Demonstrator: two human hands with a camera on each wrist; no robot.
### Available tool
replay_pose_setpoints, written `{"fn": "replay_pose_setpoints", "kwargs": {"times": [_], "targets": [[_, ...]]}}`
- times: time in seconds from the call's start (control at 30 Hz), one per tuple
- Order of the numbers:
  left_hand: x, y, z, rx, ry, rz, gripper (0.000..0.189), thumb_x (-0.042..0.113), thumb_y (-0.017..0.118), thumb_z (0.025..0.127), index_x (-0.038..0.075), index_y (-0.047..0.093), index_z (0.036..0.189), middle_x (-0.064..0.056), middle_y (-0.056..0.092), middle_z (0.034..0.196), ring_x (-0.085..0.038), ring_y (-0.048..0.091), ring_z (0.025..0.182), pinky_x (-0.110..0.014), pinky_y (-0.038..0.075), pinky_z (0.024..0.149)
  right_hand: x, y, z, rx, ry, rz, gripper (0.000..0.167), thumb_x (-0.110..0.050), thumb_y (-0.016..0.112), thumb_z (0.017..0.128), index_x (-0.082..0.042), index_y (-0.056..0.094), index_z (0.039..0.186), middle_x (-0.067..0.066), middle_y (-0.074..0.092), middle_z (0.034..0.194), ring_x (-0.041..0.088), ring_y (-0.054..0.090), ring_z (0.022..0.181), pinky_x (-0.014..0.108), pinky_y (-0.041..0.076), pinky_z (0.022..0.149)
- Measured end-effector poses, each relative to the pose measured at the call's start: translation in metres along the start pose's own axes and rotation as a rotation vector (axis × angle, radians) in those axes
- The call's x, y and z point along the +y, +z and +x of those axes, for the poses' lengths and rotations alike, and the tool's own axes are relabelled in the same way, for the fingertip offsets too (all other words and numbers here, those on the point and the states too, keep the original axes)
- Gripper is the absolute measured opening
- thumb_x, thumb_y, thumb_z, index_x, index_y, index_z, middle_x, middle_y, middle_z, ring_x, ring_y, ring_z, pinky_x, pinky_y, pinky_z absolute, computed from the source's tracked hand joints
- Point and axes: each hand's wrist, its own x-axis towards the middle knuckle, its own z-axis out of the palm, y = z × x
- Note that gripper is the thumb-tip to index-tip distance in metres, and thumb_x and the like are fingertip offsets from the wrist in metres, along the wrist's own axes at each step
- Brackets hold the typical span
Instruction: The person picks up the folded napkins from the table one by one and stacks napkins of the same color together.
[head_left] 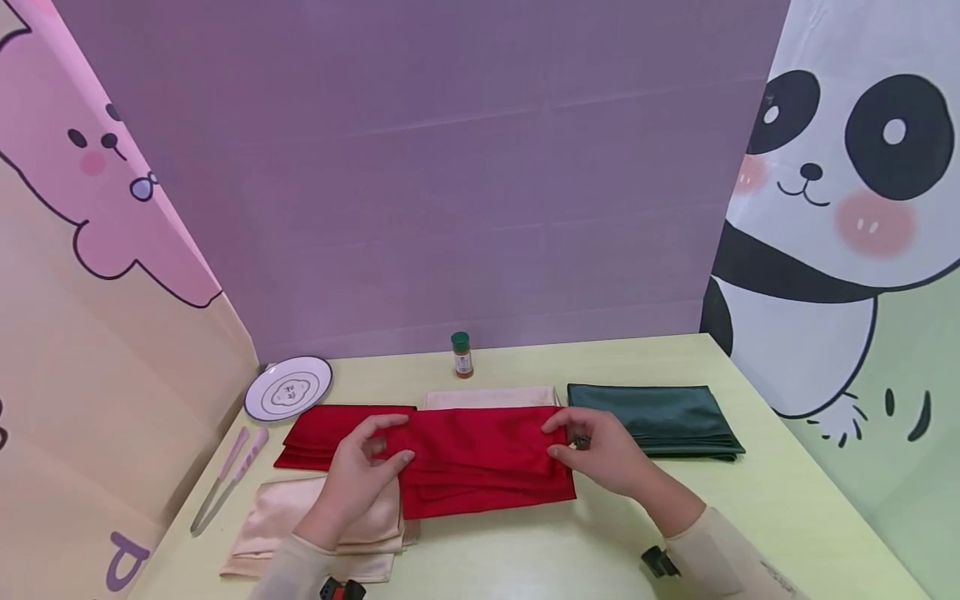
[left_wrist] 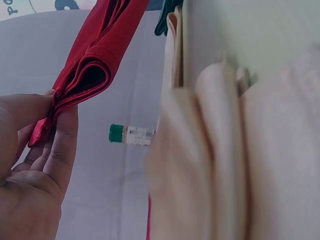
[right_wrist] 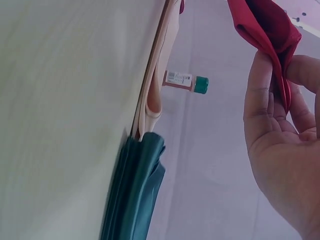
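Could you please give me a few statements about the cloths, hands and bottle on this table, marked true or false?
1. Both hands pinch the red cloth. True: the left hand holds one end, the right hand the other.
2. The green cloth lies under the left hand. False: it lies folded by the right hand.
3. The bottle has a green cap. True.
4. The plate sits on the red cloth. False: it stands on the table, at the far left.
5. The bottle lies on its side. False: it stands upright.

Before me: plate [head_left: 288, 388] left, spice bottle [head_left: 462, 354] centre, green cloth [head_left: 654, 419] right, knife [head_left: 225, 478] lower left, beige cloth [head_left: 273, 521] beside it.
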Motion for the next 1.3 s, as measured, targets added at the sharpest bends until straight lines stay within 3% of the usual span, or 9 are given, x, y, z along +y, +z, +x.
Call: {"fn": "replay_pose_setpoints", "kwargs": {"times": [0.3, 0.57, 0.83, 1.07, 1.3], "targets": [[0.002, -0.016, 0.006, 0.019, 0.031, 0.008, 0.053, -0.005, 0.083, 0.087, 0.015, 0.067, 0.133, -0.008, 0.064, 0.131, -0.025, 0.068, 0.083, -0.025, 0.058, 0.073, -0.007, 0.01, 0.012, 0.02, -0.007, 0.025, 0.027, -0.008, 0.082, 0.091, -0.016, 0.072, 0.115, 0.005, 0.067, 0.09, 0.029, 0.065, 0.081, 0.032, 0.06, 0.064], [-0.003, -0.027, 0.011, 0.026, -0.012, -0.019, 0.052, -0.006, 0.081, 0.088, 0.013, 0.066, 0.135, -0.015, 0.066, 0.121, -0.023, 0.072, 0.083, -0.033, 0.063, 0.068, -0.004, 0.021, 0.026, 0.014, -0.007, 0.084, 0.027, -0.006, 0.082, 0.09, -0.015, 0.073, 0.113, 0.006, 0.067, 0.094, 0.025, 0.064, 0.08, 0.035, 0.061, 0.065], [-0.002, -0.039, 0.016, 0.06, -0.03, 0.031, 0.052, -0.003, 0.082, 0.088, 0.015, 0.066, 0.135, -0.01, 0.064, 0.128, -0.023, 0.071, 0.086, -0.028, 0.061, 0.072, -0.011, 0.029, 0.035, 0.021, -0.005, 0.056, 0.022, -0.008, 0.082, 0.091, -0.018, 0.074, 0.109, 0.003, 0.068, 0.094, 0.025, 0.066, 0.083, 0.034, 0.061, 0.066], [-0.002, -0.048, 0.018, 0.085, -0.026, 0.079, 0.048, -0.002, 0.082, 0.088, 0.012, 0.068, 0.132, -0.012, 0.064, 0.129, -0.027, 0.071, 0.09, -0.024, 0.059, 0.077, -0.013, 0.039, 0.043, 0.007, -0.031, 0.053, 0.019, -0.009, 0.081, 0.091, -0.013, 0.074, 0.109, 0.004, 0.069, 0.093, 0.023, 0.067, 0.081, 0.034, 0.06, 0.065], [-0.005, -0.056, 0.019, 0.096, -0.012, 0.072, 0.047, -0.001, 0.081, 0.089, 0.008, 0.068, 0.133, -0.015, 0.064, 0.132, -0.032, 0.073, 0.096, -0.022, 0.059, 0.08, -0.016, 0.049, 0.053, 0.013, 0.016, 0.078, 0.024, -0.007, 0.082, 0.09, -0.017, 0.074, 0.111, 0.003, 0.068, 0.096, 0.025, 0.066, 0.085, 0.035, 0.062, 0.068]]}}
